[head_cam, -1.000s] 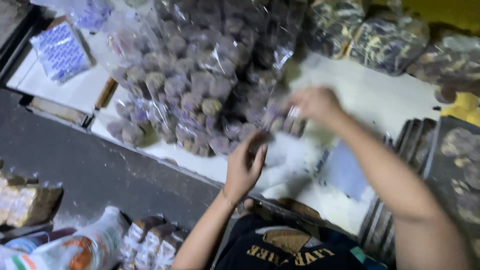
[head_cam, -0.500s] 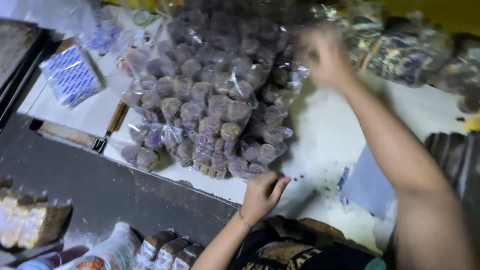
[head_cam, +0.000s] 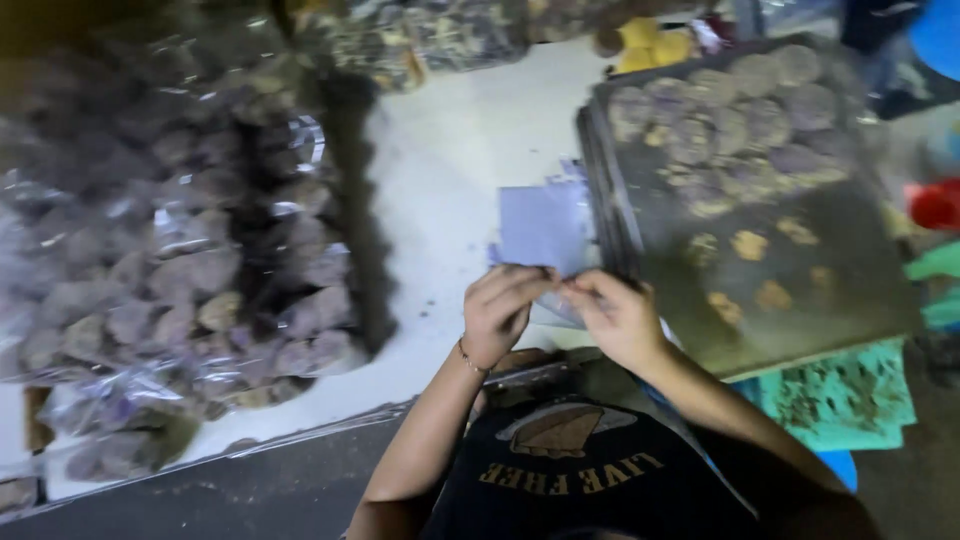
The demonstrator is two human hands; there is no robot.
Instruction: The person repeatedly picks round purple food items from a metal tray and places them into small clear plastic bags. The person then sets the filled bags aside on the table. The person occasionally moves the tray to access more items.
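Both hands meet at centre frame over the white table (head_cam: 450, 150). Left hand (head_cam: 500, 310) has fingers curled, pinching the lower edge of a small clear plastic bag (head_cam: 543, 228) that looks pale blue-grey; right hand (head_cam: 618, 318) pinches the same lower edge just beside it, fingertips of the two hands nearly touching. Bag is held upright-ish above the table, flat, top edge away from the person; looks empty, but blur makes that hard to confirm. Thin bracelet (head_cam: 467, 355) on the left wrist. Just right of the bag, a dark baking tray (head_cam: 850, 260) sits tilted in frame, with round purple-brown cookies (head_cam: 735, 120) crowded on its far half and a few scattered yellowish crumbs or pieces nearer the person. Left of the hands, well apart, a big heap of clear bags packed with the same purplish cookies (head_cam: 190, 270), covering most of the table's left side. More filled bags (head_cam: 440, 35) along the far edge. Teal paper or tray (head_cam: 850, 395) under the baking tray's near corner. A red object (head_cam: 935, 205) at the right edge, too blurred to identify. Black shirt (head_cam: 560, 480) at the bottom.
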